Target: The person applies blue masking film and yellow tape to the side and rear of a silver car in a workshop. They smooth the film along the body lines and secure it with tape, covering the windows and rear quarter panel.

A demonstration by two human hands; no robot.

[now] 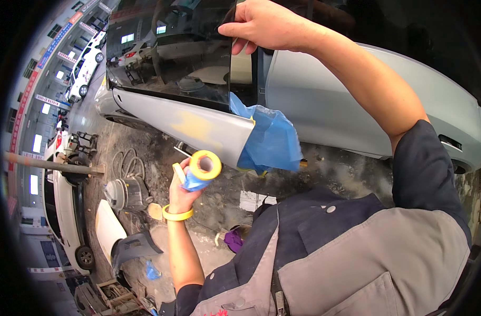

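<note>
My left hand (184, 193) is closed around a roll of blue masking film (195, 181) with a yellow-taped end and a hollow core. A yellow tape roll (178, 213) encircles my left wrist. At the top, my right hand (253, 26) is at the rear edge of an open silver car door (161, 113), thumb over the dark window glass (193, 58), fingers bent around the window frame. Below that hand, crumpled blue film (272, 138) hangs over the door's rear end. A yellowish patch (193, 125) marks the door's outer panel.
The silver car body (335, 100) extends to the right. On the stained floor stand a grey vacuum-like drum (125, 194) and a coiled hose (128, 164). Loose body panels (109, 229), a purple item (234, 239) and a white sheet (256, 200) lie around. White cars (66, 210) are parked left.
</note>
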